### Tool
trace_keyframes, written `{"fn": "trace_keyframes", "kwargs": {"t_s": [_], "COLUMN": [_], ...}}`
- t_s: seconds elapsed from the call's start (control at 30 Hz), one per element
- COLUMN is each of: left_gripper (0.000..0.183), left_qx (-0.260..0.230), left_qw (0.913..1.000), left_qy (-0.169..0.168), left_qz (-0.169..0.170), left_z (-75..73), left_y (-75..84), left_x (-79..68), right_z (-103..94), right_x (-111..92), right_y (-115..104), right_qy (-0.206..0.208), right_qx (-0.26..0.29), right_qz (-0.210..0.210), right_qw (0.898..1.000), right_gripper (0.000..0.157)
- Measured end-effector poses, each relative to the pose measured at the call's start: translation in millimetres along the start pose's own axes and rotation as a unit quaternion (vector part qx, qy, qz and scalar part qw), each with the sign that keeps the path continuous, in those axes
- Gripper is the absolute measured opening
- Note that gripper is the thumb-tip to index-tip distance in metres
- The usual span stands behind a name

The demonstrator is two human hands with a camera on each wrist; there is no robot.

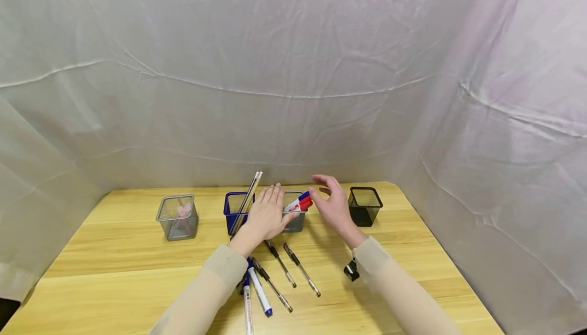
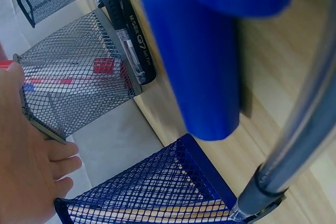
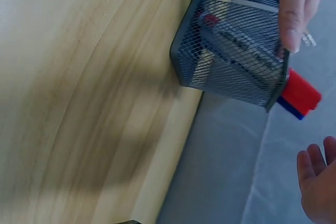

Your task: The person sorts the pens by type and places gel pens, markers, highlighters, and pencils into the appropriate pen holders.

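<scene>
A grey mesh pen holder (image 1: pixel 293 225) holds two markers, their red cap (image 1: pixel 305 203) and blue cap (image 1: pixel 304 195) leaning out over its right rim. Across the top of this holder lies my left hand (image 1: pixel 266 215), its fingers straight and its thumb at the rim beside the markers. To the right of the caps hovers my right hand (image 1: pixel 334 203), apart from them, its fingers loosely bent and nothing between them. A blue mesh pen holder (image 2: pixel 205 166) stands close beside my left hand, with pencils (image 1: pixel 252 189) upright in it.
Several black gel pens (image 1: pixel 302 268) and blue-capped markers (image 1: pixel 260 291) lie on the wooden table (image 1: pixel 114 253) in front of the holders. A black mesh holder (image 1: pixel 359 216) stands at right, a silver one (image 1: pixel 169 225) with something pink at left. Grey cloth (image 1: pixel 293 131) hangs behind.
</scene>
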State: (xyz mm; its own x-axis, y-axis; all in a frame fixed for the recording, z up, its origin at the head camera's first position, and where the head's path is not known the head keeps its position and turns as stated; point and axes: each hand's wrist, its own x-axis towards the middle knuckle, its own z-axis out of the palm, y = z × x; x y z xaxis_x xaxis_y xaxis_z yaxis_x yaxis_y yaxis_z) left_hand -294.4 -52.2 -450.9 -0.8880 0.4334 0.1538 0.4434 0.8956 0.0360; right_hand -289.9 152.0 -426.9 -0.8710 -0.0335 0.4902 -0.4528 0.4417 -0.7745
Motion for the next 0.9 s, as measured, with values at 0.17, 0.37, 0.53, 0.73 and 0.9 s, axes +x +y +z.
{"fn": "trace_keyframes", "kwargs": {"t_s": [0.17, 0.37, 0.53, 0.73, 0.9], "left_gripper": [0.090, 0.090, 0.090, 0.090, 0.090], "left_qx": [0.000, -0.004, -0.007, -0.005, 0.001], "left_qw": [0.9999, 0.9999, 1.0000, 1.0000, 1.0000], "left_qy": [-0.010, -0.011, -0.004, 0.002, 0.002], "left_qz": [-0.003, -0.004, -0.002, -0.001, -0.002], "left_z": [0.7, 0.5, 0.0, 0.7, 1.7], "left_y": [-0.2, -0.1, 0.7, 0.8, 0.3], "left_x": [0.6, 0.2, 0.8, 0.3, 1.3], "right_z": [-6.8, -10.2, -11.2, -10.8, -8.3], "right_x": [-8.1, -20.9, -32.4, -47.3, -59.1], "right_y": [-9.5, -19.3, -31.4, -32.0, -33.3], "right_qy": [-0.004, -0.007, -0.010, -0.033, -0.059], "right_qx": [0.000, 0.014, 0.025, 0.030, 0.026], "right_qz": [-0.033, -0.073, -0.098, -0.115, -0.130], "right_qw": [0.999, 0.997, 0.995, 0.992, 0.989], "right_gripper": [0.034, 0.035, 0.037, 0.038, 0.039]}}
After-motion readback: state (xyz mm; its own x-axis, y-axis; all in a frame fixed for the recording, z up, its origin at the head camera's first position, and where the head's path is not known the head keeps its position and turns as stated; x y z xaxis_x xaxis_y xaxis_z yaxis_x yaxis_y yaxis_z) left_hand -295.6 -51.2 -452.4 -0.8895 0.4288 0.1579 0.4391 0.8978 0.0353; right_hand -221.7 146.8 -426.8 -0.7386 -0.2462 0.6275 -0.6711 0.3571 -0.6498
